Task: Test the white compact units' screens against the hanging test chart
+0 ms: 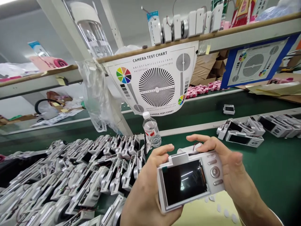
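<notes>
A silver digital camera (215, 185) is held up in front of me, its dark screen toward me and showing reflections. My left hand (147, 191) is closed around its left side, with the thumb hidden behind or under the body. At the camera's right end, my right hand (231, 169) grips the body, its index finger raised over the top edge. Thin red wires show at the top near that hand. Beyond the camera hangs a paper camera test chart (156, 84) with a striped wheel and colour circles.
Many silver cameras (91, 179) crowd the bench at left. More cameras (245, 138) lie at right on the green surface. A plastic bottle (151, 130) stands below the chart. Yellow paper with pale stickers (202, 210) lies under my hands. A shelf (249, 29) runs overhead.
</notes>
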Motion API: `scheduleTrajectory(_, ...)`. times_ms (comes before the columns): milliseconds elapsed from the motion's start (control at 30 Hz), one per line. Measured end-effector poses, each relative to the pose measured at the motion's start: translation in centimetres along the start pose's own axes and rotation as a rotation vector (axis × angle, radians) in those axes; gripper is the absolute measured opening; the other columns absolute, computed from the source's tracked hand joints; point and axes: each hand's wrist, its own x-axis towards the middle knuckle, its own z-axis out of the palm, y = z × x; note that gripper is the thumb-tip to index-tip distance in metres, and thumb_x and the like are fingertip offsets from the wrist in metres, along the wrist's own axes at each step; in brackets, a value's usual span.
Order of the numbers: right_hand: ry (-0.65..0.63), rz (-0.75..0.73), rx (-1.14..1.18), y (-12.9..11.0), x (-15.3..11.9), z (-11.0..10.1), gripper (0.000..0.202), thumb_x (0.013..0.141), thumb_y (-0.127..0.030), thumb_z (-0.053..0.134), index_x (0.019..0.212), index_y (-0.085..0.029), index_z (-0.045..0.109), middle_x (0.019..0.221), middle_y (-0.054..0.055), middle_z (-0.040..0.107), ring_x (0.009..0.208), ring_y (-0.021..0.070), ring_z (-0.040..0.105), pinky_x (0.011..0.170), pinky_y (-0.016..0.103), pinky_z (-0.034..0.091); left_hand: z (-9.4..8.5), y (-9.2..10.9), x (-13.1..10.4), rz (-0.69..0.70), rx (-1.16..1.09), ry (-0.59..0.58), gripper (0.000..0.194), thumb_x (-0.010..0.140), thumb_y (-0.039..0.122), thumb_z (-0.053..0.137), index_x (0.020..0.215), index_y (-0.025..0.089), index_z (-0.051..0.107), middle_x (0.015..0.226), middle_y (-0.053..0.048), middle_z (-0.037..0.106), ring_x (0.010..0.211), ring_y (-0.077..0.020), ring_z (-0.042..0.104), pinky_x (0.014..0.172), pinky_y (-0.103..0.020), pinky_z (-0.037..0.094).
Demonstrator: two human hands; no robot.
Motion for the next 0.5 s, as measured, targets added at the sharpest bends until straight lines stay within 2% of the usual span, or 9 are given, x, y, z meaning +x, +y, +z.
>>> scheduleTrajectory(100, -0.024, -0.007, -0.051, -0.09, 0.01, -0.11, 0.043, 0.080, -0.062, 0.033, 0.086, -0.026, 0.055, 0.120, 0.006, 0.052, 0.081, 0.0261, 0.059, 0.064, 0.038, 0.044, 0.11, -0.20, -0.15, -0.009, -0.012, 0.006, 0.065, 0.050, 0.005, 0.070, 0.109, 0.026, 0.054, 0.105, -0.008, 0.058, 0.113, -0.0326, 0.046, 0.093, -0.043, 0.039)
scheduleTrajectory(200, -0.022, -0.041, -0.109, -0.17, 0.11, -0.12, 0.040, 0.077, -0.062, 0.042, 0.085, -0.025, 0.054, 0.118, 0.007, 0.053, 0.076, 0.0249, 0.058, 0.060, 0.036, 0.041, 0.07, -0.30, -0.59, -0.034, 0.035, -0.026, 0.068, 0.054, 0.008, 0.070, 0.115, 0.025, 0.046, 0.115, -0.009, 0.052, 0.118, -0.0317, 0.041, 0.096, -0.042, 0.037)
scheduleTrajectory(333, -0.032, -0.061, -0.080, -0.33, 0.14, -0.18, 0.041, 0.078, -0.064, 0.037, 0.086, -0.027, 0.054, 0.115, 0.005, 0.054, 0.085, 0.0274, 0.057, 0.068, 0.039, 0.041, 0.01, -0.37, -0.87, -0.053, 0.091, -0.062, 0.069, 0.058, 0.011, 0.069, 0.118, 0.025, 0.039, 0.123, -0.009, 0.046, 0.119, -0.0295, 0.040, 0.096, -0.038, 0.038)
scheduleTrajectory(500, -0.043, -0.017, -0.060, -0.78, 0.01, -0.61, 0.045, 0.077, -0.067, 0.034, 0.084, -0.027, 0.055, 0.116, 0.005, 0.054, 0.099, 0.0317, 0.054, 0.066, 0.037, 0.044, 0.22, -0.87, -0.21, 0.030, 0.028, -0.098, 0.070, 0.058, 0.011, 0.068, 0.119, 0.026, 0.038, 0.113, -0.009, 0.051, 0.112, -0.0290, 0.046, 0.092, -0.038, 0.040)
